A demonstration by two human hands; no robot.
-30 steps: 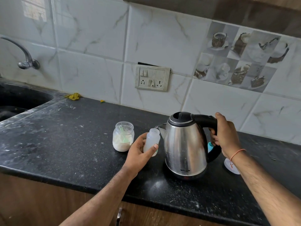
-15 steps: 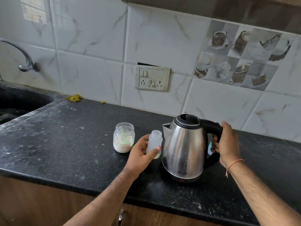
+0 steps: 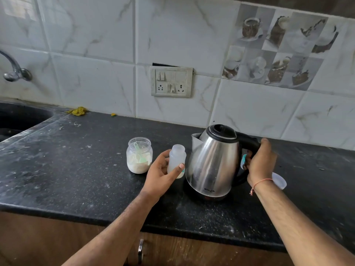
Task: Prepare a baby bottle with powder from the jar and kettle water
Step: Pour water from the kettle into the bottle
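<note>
A small translucent baby bottle (image 3: 176, 157) without a cap stands on the black counter (image 3: 76, 169), and my left hand (image 3: 161, 175) grips it around the lower body. Just right of it a steel kettle (image 3: 213, 162) leans back to the right, its spout beside the bottle's mouth. My right hand (image 3: 259, 162) holds the kettle's black handle. Left of the bottle an open clear jar (image 3: 139, 155) holds white powder and a green scoop.
A clear plastic cap (image 3: 279, 180) lies on the counter behind my right wrist. The dark sink (image 3: 17, 120) and tap (image 3: 13, 70) are at far left. A switch panel (image 3: 171, 81) sits on the tiled wall. Yellow scraps (image 3: 76, 111) lie by the wall.
The kettle was tipped with its spout over the bottle; it has drawn back to the right and leans away from the bottle. My left hand keeps its hold on the bottle.
</note>
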